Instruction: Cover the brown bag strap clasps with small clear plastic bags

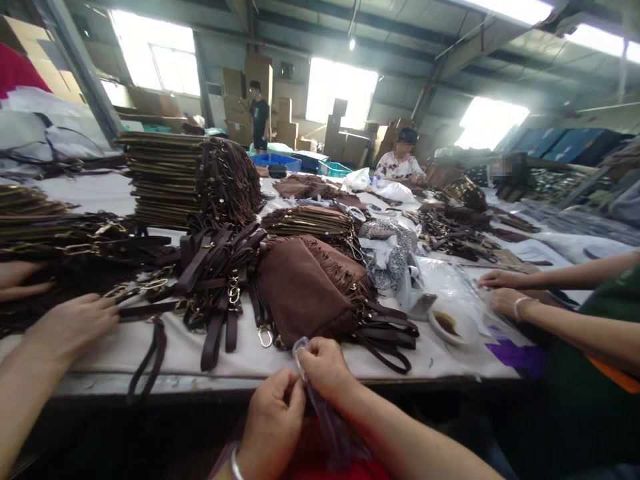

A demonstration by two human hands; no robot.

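Note:
My left hand [274,419], with a band on its wrist, is at the bottom middle just off the table's front edge. Its thumb and fingers pinch the edge of a clear plastic bag [327,423]. Closed on the gathered top of the same bag is my right hand [326,368]. The rest of the bag hangs down over something red. Right behind my hands lies a pile of brown fringed pouches [305,287], with a gold clasp and dark straps [390,333] at its sides. What the bag contains, if anything, I cannot make out.
A co-worker's hand [75,327] reaches among straps at left; another co-worker's hands [505,297] handle clear plastic at right. A tall pouch stack [163,180] stands at back left. Near the right front sits a bowl with brown contents [447,327]. Bundled straps [220,280] lie left of the pouches.

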